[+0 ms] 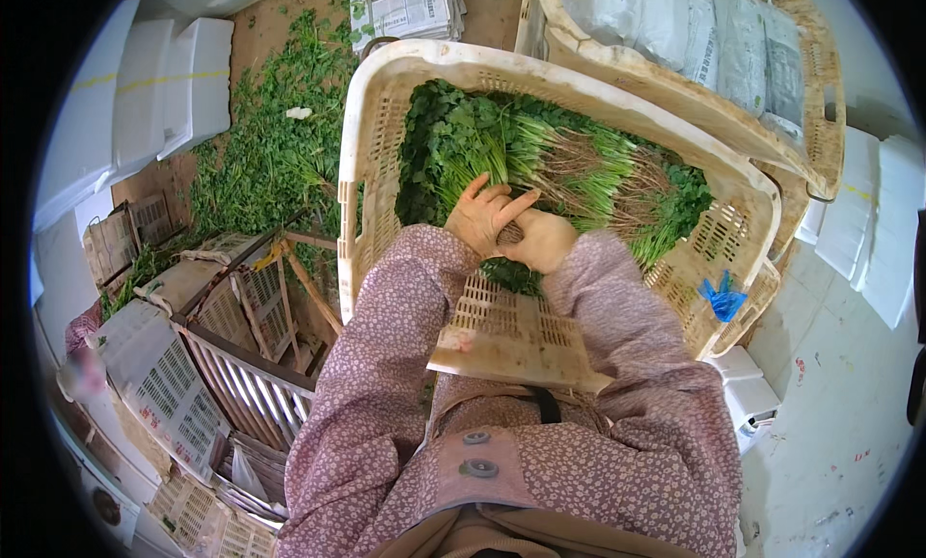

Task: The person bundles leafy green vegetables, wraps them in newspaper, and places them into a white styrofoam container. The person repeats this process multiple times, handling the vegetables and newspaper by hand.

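A large cream plastic crate (434,55) in front of me holds leafy greens with thin stems and brown roots, probably coriander. Rows of rooted bunches (579,156) lie in it, leaves towards the left and right sides. Both hands meet low over the crate around one bunch of greens (511,232), its brown root end showing between them. My left hand (477,214) lies against the bunch with its fingers somewhat spread. My right hand (541,240) closes round it from the other side; its fingertips are partly hidden. Dark leaves show below my wrists.
Another crate (767,135) with wrapped, newspaper-lined packs stands at back right. Loose greens (289,131) cover the floor at left, near a newspaper stack (412,12). White foam boxes (145,80) stand far left. A blue plastic bag (723,297) hangs on my crate's right rim.
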Demonstrator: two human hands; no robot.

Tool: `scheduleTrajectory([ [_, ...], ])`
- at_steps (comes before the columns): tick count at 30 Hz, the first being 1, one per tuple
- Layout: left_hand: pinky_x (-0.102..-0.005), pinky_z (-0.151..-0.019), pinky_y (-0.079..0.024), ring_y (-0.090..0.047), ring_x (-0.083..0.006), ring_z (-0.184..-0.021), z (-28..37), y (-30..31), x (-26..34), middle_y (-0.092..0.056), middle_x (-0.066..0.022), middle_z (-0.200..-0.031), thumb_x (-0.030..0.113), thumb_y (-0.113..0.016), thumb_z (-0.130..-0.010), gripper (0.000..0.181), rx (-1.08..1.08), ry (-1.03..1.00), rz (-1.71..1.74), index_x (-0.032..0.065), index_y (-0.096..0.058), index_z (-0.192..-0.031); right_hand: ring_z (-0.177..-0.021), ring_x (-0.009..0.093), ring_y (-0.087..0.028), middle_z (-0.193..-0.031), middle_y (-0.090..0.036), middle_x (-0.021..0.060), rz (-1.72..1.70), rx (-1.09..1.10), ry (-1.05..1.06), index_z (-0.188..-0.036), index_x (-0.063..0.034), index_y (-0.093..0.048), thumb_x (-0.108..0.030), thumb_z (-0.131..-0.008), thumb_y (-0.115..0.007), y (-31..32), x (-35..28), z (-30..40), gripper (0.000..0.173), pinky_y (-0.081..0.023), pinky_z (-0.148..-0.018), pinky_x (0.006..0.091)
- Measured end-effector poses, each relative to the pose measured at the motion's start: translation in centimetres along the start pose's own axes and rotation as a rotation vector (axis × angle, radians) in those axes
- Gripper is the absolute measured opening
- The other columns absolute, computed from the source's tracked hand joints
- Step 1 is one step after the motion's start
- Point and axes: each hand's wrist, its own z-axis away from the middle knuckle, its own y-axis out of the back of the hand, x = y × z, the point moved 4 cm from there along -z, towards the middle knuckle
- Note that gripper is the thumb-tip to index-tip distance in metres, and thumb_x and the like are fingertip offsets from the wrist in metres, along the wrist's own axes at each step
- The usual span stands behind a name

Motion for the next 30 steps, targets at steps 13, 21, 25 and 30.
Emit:
scheduleTrajectory([
  [13,-0.0478,-0.111,-0.021,-0.046,-0.0227,-0.121,1.1,0.5,0.6,-0.059,-0.0063,-0.112,0.061,-0.071,-0.066,0.097,0.067,0.059,-0.052,0.0207,-0.029,-0.143,-0.122,0.031,-0.046,-0.135,-0.046,0.0159,0.338,-0.043,0.039,-0.136,-0.0039,-0.039,-0.031,-0.096,-0.045,-5.7,6.8,-2.5,0.049,-0.037,-0.105,0.0374],
  [21,-0.0525,-0.113,-0.01,-0.014,-0.0302,-0.14,0.9,2.7,2.6,-0.024,-0.0087,-0.149,0.055,-0.072,-0.067,0.097,-0.451,0.063,-0.212,0.0186,-0.025,-0.144,-0.127,0.029,-0.04,-0.14,-0.039,0.0138,-0.17,0.021,0.574,-0.139,-0.0082,-0.036,-0.023,-0.094,-0.045,-13.6,8.5,-2.8,0.049,-0.032,-0.108,0.0371],
  [25,-0.0519,-0.114,-0.01,-0.012,-0.0308,-0.141,0.1,2.7,2.6,-0.021,-0.0075,-0.15,0.05,-0.074,-0.067,0.094,-0.485,0.001,-0.343,0.0192,-0.028,-0.142,-0.126,0.029,-0.041,-0.14,-0.04,0.0132,0.159,-0.116,0.341,-0.14,-0.0101,-0.036,-0.029,-0.093,-0.046,-8.0,2.4,-0.1,0.052,-0.034,-0.107,0.0359],
  [30,-0.0476,-0.116,-0.008,-0.022,-0.0222,-0.14,0.9,1.6,0.5,-0.041,0.0061,-0.14,0.05,-0.067,-0.061,0.06,-0.298,-0.036,-0.29,0.0274,-0.053,-0.115,-0.115,0.023,-0.052,-0.129,-0.052,0.008,0.016,-0.119,0.195,-0.132,-0.0084,-0.045,-0.022,-0.092,-0.052,-6.4,0.4,1.3,0.043,-0.042,-0.097,0.0311],
])
